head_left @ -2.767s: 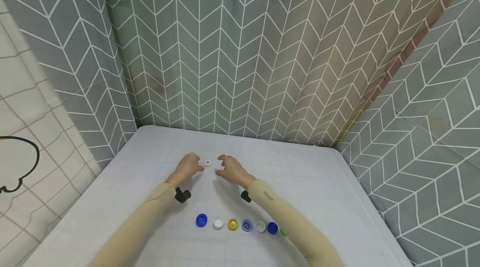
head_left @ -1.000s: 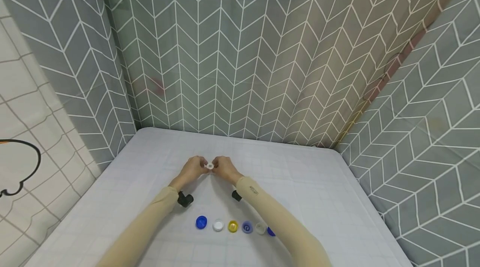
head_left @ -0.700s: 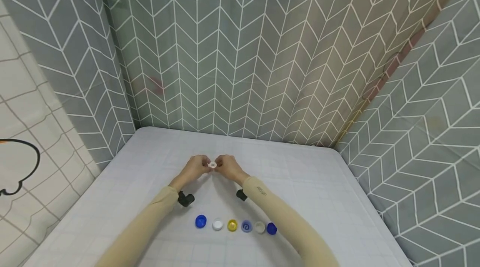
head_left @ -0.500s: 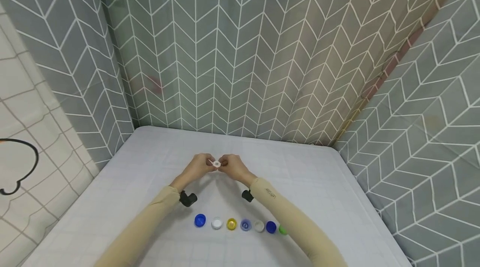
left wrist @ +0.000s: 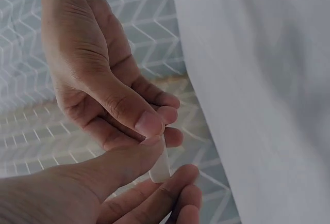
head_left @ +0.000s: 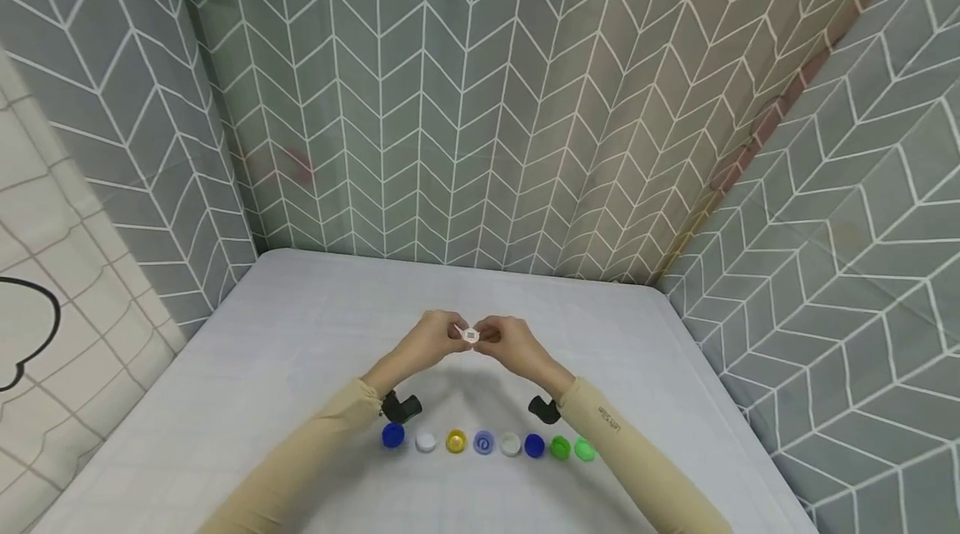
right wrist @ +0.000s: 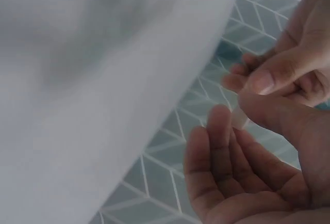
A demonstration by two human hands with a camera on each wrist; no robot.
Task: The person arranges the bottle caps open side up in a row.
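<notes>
My left hand (head_left: 432,342) and my right hand (head_left: 517,345) meet over the middle of the table, pinching a small white round cap (head_left: 470,335) between them. A dark square mark shows on its face in the head view. In the left wrist view the cap (left wrist: 161,164) appears edge-on, with thumbs of both hands (left wrist: 121,175) at its upper end. The right wrist view shows only a sliver of the cap (right wrist: 239,117), the rest hidden behind fingers. The hands' shadow falls on the cloth below, apart from them.
Nearer the body, a row of bottle caps lies on the white-covered table (head_left: 315,292): blue (head_left: 393,435), white (head_left: 426,441), yellow (head_left: 456,441), light blue (head_left: 483,442), whitish (head_left: 511,444), dark blue (head_left: 534,446), green (head_left: 560,447) and light green (head_left: 585,449). Patterned curtains (head_left: 450,117) stand behind.
The white cap lay on the table between both open hands; both then took hold of it and raised it. In the last half second the hands have moved right with it, uncovering the green caps.
</notes>
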